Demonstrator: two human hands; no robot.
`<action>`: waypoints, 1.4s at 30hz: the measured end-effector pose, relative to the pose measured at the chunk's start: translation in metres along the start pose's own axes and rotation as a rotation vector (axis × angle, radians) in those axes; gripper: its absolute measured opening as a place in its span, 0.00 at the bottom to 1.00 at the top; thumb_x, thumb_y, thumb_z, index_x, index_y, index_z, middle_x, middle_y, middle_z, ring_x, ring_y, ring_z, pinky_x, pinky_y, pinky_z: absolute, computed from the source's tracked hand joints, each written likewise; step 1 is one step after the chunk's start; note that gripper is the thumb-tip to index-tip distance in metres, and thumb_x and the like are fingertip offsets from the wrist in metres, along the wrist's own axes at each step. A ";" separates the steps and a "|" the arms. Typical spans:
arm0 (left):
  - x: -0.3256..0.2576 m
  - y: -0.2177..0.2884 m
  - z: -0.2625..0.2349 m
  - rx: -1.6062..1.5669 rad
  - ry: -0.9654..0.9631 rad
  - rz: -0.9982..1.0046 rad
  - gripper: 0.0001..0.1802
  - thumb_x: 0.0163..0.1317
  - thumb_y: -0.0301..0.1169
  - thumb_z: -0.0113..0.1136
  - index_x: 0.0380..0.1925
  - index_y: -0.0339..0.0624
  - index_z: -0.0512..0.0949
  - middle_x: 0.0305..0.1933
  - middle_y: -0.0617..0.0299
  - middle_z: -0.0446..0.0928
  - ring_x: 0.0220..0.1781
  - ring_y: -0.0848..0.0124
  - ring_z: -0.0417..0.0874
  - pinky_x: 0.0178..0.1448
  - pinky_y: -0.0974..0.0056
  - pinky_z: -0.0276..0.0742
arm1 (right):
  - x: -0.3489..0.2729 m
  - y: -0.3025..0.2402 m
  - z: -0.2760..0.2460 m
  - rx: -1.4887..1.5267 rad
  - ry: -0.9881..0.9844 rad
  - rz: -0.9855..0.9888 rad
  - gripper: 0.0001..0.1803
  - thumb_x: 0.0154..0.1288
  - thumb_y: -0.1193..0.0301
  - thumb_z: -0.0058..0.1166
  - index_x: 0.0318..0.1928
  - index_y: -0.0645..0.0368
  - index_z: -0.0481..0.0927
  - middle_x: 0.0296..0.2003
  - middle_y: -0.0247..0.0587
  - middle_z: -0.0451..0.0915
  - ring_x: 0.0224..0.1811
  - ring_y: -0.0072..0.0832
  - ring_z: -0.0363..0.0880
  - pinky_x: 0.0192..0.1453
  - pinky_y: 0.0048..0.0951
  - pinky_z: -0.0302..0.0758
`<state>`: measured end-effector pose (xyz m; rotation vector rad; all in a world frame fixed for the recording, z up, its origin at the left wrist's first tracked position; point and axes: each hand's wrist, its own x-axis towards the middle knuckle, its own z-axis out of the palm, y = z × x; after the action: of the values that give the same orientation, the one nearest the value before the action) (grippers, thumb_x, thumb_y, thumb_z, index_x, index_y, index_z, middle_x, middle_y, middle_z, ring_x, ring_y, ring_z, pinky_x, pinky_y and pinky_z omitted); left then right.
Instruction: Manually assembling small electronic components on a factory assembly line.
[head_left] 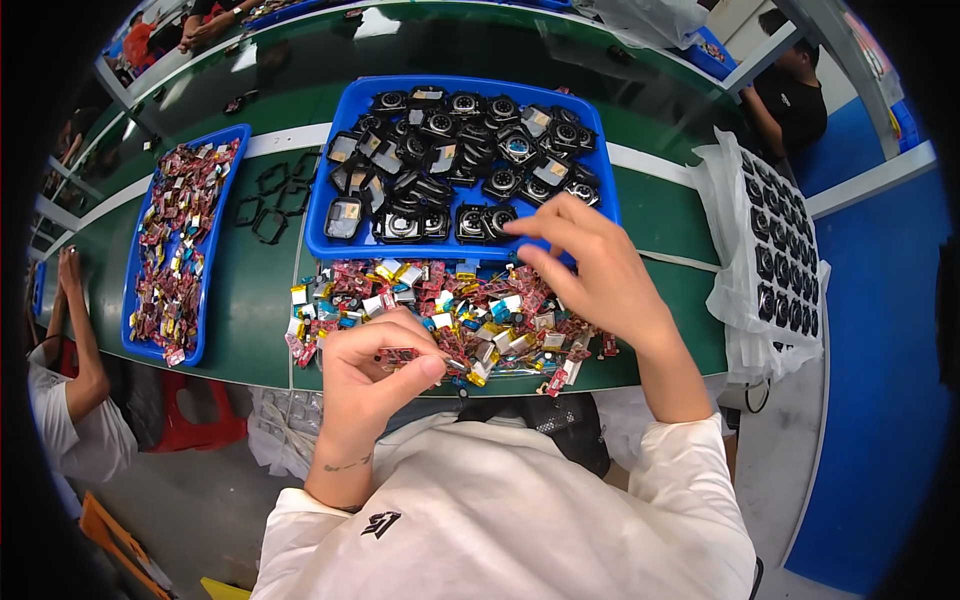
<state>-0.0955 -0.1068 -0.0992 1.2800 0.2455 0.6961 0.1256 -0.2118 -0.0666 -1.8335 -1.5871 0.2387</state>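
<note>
The fingers of the left hand [372,365] are pinched, thumb against forefinger, on a small red circuit board [397,354], held above the near part of a heap of loose electronics. The right hand [605,272] has its fingers parted and curved, with the forefinger's tip right by a black watch case [498,222]; whether they touch, I cannot tell.

That case lies at the near side of a blue tray [318,215], filled with similar black cases. Several of these show pale rectangular faces [343,217] with small orange-yellow patches; any print there is too small to read. Between tray and person, the heap [490,325] mixes red boards, silver cells and yellow tape on the green desk [670,230].

On the left lie black frames [270,225] and a narrower blue tray [208,270] of similar boards. On the right, white lining [722,200] surrounds cases set in rows. The person's white shirt [540,500] bears a dark printed logo [380,523]; a co-worker's black top [805,108] carries small pale lettering.
</note>
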 end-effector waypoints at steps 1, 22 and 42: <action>0.000 -0.001 0.000 0.023 -0.018 0.008 0.03 0.48 0.18 0.66 0.24 0.32 0.81 0.28 0.57 0.80 0.32 0.71 0.77 0.39 0.69 0.70 | 0.005 0.007 0.003 -0.077 0.033 -0.032 0.12 0.56 0.74 0.59 0.43 0.57 0.82 0.33 0.39 0.74 0.34 0.33 0.75 0.38 0.31 0.72; 0.003 0.003 0.008 0.357 0.040 0.138 0.04 0.43 0.23 0.68 0.23 0.40 0.82 0.47 0.53 0.80 0.49 0.66 0.76 0.54 0.64 0.66 | -0.025 -0.027 0.014 0.872 0.116 0.401 0.15 0.62 0.82 0.52 0.50 0.67 0.73 0.40 0.40 0.80 0.35 0.19 0.80 0.37 0.18 0.77; 0.012 -0.005 0.027 0.596 0.155 0.176 0.03 0.46 0.20 0.65 0.22 0.33 0.80 0.35 0.56 0.84 0.37 0.67 0.81 0.49 0.62 0.70 | -0.048 -0.046 0.058 0.799 0.187 0.209 0.19 0.57 0.82 0.57 0.50 0.64 0.79 0.28 0.36 0.83 0.24 0.14 0.79 0.30 0.16 0.74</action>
<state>-0.0701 -0.1214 -0.0935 1.8321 0.4965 0.9135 0.0455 -0.2342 -0.0964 -1.3269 -0.9574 0.6672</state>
